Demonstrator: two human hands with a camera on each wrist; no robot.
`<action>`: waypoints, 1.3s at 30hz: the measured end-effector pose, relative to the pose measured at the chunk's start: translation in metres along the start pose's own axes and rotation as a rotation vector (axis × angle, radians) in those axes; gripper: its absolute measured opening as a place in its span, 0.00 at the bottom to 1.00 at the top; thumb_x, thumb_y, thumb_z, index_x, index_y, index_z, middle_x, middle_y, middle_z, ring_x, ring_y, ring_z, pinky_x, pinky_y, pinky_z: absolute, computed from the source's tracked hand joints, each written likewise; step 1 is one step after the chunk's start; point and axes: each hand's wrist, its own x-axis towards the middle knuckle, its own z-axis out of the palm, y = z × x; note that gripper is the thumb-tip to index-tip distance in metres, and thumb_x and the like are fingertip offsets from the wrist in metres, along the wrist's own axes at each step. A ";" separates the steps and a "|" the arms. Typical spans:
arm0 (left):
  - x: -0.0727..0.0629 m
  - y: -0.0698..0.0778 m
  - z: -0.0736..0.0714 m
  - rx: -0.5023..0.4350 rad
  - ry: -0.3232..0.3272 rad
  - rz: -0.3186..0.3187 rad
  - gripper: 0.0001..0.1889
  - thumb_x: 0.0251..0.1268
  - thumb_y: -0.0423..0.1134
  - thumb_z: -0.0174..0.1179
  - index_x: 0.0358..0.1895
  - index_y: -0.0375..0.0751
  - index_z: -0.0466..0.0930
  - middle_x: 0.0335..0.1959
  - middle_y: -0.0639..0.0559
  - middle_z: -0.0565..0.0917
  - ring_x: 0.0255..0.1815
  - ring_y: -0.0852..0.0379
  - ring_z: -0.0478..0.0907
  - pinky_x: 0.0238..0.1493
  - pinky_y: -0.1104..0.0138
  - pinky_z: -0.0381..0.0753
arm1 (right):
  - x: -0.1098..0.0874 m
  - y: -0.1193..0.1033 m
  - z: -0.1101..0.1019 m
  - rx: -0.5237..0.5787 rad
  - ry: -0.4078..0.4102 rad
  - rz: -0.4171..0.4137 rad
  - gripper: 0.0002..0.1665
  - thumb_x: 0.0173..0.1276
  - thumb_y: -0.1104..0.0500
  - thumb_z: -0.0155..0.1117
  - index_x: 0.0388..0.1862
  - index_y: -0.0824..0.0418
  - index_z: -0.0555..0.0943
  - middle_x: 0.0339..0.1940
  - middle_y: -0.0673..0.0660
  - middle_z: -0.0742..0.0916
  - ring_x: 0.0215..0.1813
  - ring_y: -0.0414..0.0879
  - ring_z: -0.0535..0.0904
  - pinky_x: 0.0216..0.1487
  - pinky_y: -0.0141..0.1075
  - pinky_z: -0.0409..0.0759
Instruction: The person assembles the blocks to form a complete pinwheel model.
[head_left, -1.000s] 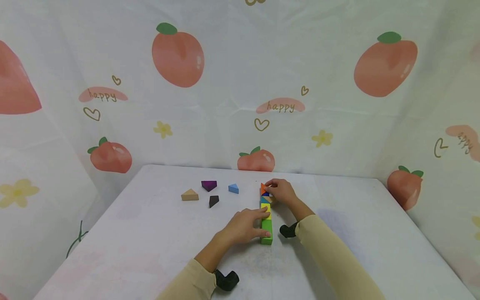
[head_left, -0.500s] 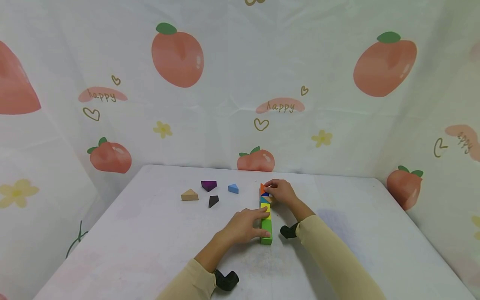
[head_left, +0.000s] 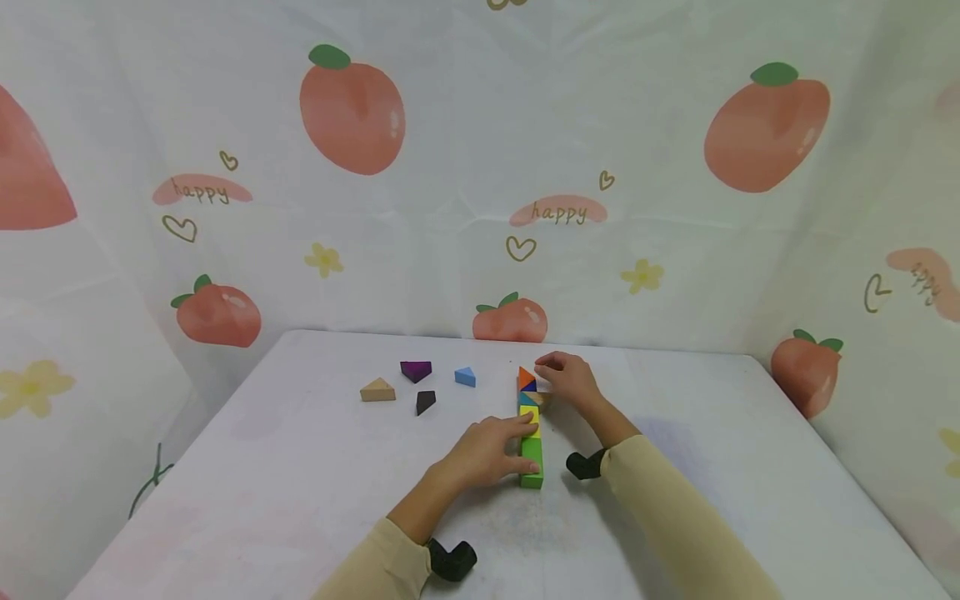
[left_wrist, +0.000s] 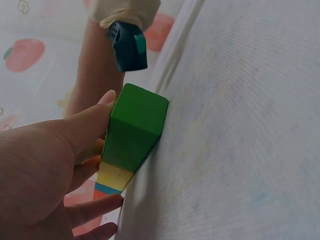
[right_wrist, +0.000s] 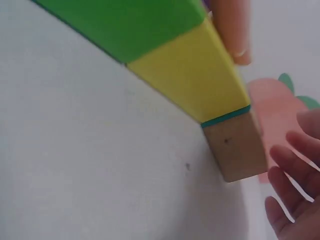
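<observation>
Blocks, 10 total. Loose at left: 4, i.e. 1 loose tan block (head_left: 378, 392), 1 purple block (head_left: 416, 372), 1 black block (head_left: 425, 402), 1 light blue block (head_left: 465, 378). In the row: 1 green block (head_left: 532, 451), 1 yellow block (right_wrist: 192, 75), 1 teal block (head_left: 527, 400), 1 tan row block (head_left: 541, 398), 1 dark blue block (head_left: 530, 387), 1 orange block (head_left: 526, 379). Call the row 6, though fingers partly cover it. 1 left hand (head_left: 483, 454), 1 right hand (head_left: 573, 383). 1 counter (head_left: 300, 492).

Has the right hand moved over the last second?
Yes: in the head view, the right hand has shifted rightward off the orange block, baring more of it.
</observation>
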 end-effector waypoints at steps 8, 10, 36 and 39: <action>0.001 0.001 0.000 -0.026 -0.009 -0.008 0.34 0.58 0.59 0.66 0.69 0.56 0.72 0.70 0.62 0.68 0.68 0.51 0.66 0.63 0.51 0.69 | -0.029 -0.002 -0.015 0.034 0.096 -0.034 0.14 0.71 0.53 0.62 0.49 0.60 0.83 0.46 0.56 0.86 0.50 0.53 0.78 0.50 0.45 0.80; 0.002 0.000 0.000 -0.028 -0.008 -0.008 0.34 0.58 0.59 0.66 0.69 0.56 0.72 0.71 0.62 0.68 0.68 0.51 0.66 0.62 0.52 0.69 | -0.039 -0.002 -0.017 0.052 0.116 -0.053 0.13 0.71 0.54 0.62 0.47 0.61 0.84 0.44 0.56 0.86 0.49 0.52 0.78 0.47 0.44 0.79; 0.004 -0.003 0.001 -0.085 0.013 0.015 0.35 0.59 0.59 0.65 0.69 0.52 0.71 0.68 0.58 0.71 0.68 0.52 0.66 0.64 0.51 0.68 | -0.104 0.009 -0.002 0.168 -0.044 -0.005 0.13 0.67 0.58 0.66 0.49 0.60 0.83 0.43 0.51 0.86 0.47 0.48 0.79 0.51 0.44 0.78; 0.004 -0.003 0.000 -0.106 0.010 0.023 0.35 0.60 0.58 0.65 0.69 0.52 0.71 0.69 0.58 0.70 0.70 0.52 0.64 0.65 0.52 0.66 | -0.108 0.007 -0.001 0.158 -0.094 0.019 0.19 0.66 0.55 0.68 0.54 0.58 0.81 0.48 0.52 0.85 0.50 0.49 0.79 0.52 0.46 0.78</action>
